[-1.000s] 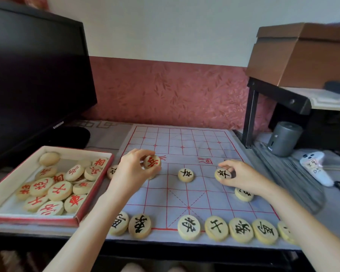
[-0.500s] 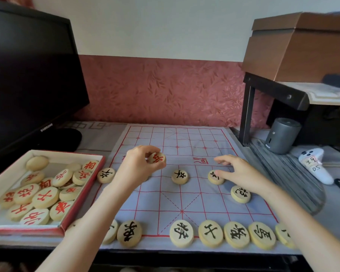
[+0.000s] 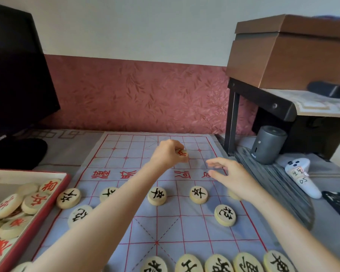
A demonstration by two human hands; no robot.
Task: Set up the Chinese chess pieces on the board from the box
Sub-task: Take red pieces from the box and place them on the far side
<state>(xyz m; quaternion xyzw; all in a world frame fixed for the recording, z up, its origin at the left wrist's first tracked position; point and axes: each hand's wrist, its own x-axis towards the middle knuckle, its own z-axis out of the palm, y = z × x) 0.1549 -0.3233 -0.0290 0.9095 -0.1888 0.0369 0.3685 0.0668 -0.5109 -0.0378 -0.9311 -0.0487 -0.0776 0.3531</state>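
While left hand (image 3: pixel 168 154) pinches red piece (image 3: pixel 182 153) over far half of board (image 3: pixel 118 152), right hand (image 3: pixel 231 176) hovers, fingers loose, empty. Risk: left forearm (image 3: pixel 126 203) brushing black soldier (image 3: pixel 107 194), knocking row askew.

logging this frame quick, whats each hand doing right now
Left hand: holding a round pale wooden chess piece with red lettering.
Right hand: open, holding nothing.

Matt, creased board (image 3: pixel 110 165), perhaps cloth; smooth pale wooden pieces (image 3: pixel 157 196).
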